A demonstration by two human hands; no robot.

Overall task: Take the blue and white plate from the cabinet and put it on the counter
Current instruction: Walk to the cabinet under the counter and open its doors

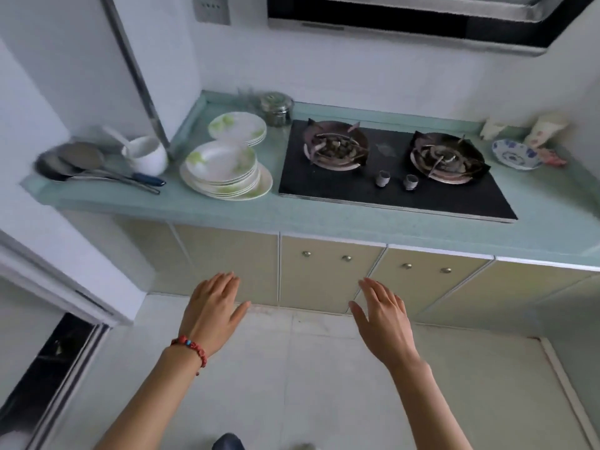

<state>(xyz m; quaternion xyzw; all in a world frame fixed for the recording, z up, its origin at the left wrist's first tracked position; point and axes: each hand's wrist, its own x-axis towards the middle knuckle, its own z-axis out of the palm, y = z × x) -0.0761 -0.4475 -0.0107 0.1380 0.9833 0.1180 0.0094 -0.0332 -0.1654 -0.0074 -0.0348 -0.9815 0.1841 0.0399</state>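
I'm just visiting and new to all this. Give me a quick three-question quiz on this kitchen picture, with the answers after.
1. True or false: both hands are empty.
2. Where does the blue and white plate sit? A) on the stacked plates B) on the counter right of the stove C) in a hand
3. Fill in: the cabinet doors under the counter are all ____.

Key:
1. True: the left hand and right hand are open, holding nothing.
2. B: the blue and white plate rests on the counter, right of the stove.
3. Closed: see the cabinet doors.
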